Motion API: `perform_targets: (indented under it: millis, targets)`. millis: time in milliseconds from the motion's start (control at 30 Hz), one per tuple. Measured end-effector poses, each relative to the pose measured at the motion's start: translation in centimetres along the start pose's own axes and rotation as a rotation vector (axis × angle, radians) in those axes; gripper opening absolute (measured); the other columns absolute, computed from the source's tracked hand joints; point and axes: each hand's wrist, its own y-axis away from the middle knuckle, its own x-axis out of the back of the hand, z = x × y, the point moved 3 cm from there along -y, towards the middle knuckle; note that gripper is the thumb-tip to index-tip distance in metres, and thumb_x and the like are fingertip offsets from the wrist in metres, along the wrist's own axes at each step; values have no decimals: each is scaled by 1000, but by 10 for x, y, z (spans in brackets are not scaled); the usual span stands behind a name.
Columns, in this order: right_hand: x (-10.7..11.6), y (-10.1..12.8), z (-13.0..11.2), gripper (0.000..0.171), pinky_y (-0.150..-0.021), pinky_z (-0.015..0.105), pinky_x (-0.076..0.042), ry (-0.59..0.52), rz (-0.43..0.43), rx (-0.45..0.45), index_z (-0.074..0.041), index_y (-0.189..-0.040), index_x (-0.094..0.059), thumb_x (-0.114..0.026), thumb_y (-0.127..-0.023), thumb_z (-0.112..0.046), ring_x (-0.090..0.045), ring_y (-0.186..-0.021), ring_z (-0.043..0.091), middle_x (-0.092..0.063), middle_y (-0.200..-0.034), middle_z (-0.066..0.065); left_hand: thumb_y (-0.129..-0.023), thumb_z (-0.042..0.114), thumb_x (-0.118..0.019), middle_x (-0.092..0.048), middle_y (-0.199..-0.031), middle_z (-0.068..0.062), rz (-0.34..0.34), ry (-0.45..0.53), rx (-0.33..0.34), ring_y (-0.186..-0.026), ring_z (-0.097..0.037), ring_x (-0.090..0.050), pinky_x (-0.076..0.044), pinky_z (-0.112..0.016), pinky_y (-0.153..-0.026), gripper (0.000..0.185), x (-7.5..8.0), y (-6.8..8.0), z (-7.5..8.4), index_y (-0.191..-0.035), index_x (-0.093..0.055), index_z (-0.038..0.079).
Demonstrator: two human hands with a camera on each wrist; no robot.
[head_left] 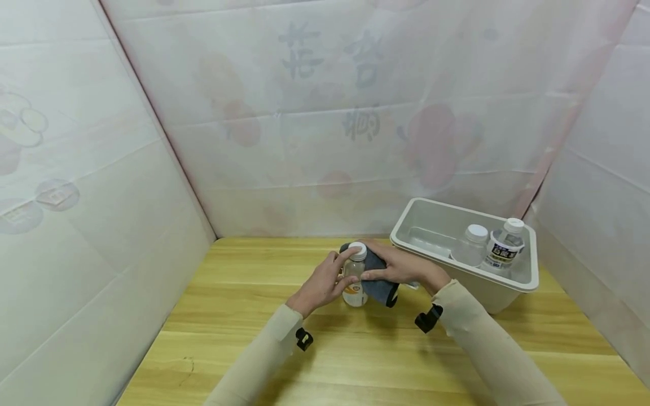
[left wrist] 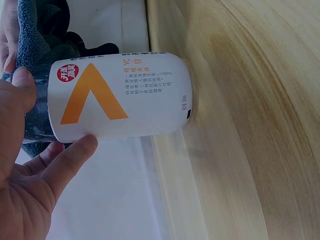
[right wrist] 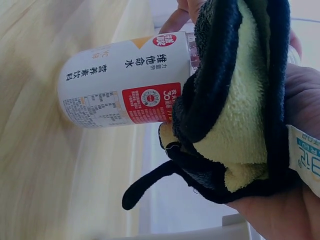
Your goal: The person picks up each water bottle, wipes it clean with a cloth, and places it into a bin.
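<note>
Wooden planks of the table [head_left: 233,349] are stretching bare toward the near edge, leaving open room in front of both sleeves and to the left of the hands. Farther in, at mid-table, the left hand [head_left: 321,285] is curling its thumb and fingers round a small white-labelled bottle [head_left: 354,279], which is standing upright on the wood with its white cap on. The left wrist view is showing thumb and forefinger pinching the label's edge. Against the bottle's right side, the right hand [head_left: 401,266] is gripping a dark cloth with a yellow inner face [right wrist: 235,120], fingers wrapped over it and pressing it onto the bottle's upper part. Just beyond the right hand, a pale plastic bin [head_left: 508,282] is sitting near the table's right edge, touching or nearly touching the cloth; I cannot tell which. Two capped clear bottles [head_left: 491,246] are standing inside its right end. Translucent printed sheeting [head_left: 325,113] is closing the table in at the back and on both sides.
</note>
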Motion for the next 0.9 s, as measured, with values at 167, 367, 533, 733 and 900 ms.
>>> perform_targets:
  millis: [167,367,533,733,900]
  targets:
    - [-3,0,4,80,-89,38,-53,-42,0,-28,-24,-162,-19,-65,-99,-41,-62,-110,20,-48,-148,13,-105,31,-55,-50,-106,-14,-1,26,4,-80,-13,-56,-56,-23,-72,67,0,0,-1,-161,-17,29]
    - [-20,4,21,81,-92,38,-52,-59,3,-75,-23,-162,-21,-65,-98,-45,-62,-111,18,-55,-141,9,-105,32,-55,-51,-105,-14,-4,-10,-11,-81,-15,-57,-55,-24,-74,68,0,2,-1,-161,-17,27]
    - [-31,6,31,83,-106,48,-47,-62,12,-77,-22,-162,-20,-65,-97,-47,-55,-131,23,-47,-153,7,-104,31,-56,-51,-103,-12,8,-18,-29,-79,-13,-53,-54,-23,-73,68,-1,3,0,-161,-19,25]
    - [-33,7,32,82,-105,48,-47,-62,16,-74,-20,-161,-23,-65,-97,-47,-55,-130,24,-47,-152,7,-104,31,-57,-50,-102,-11,19,-30,-35,-77,-11,-48,-52,-22,-70,69,-1,2,1,-160,-18,25]
    - [-37,6,36,82,-110,50,-44,-42,2,-78,-17,-161,-22,-63,-98,-49,-50,-138,26,-43,-155,8,-103,31,-57,-50,-103,-11,29,-27,-40,-77,-10,-47,-51,-20,-70,69,-1,2,1,-161,-17,26]
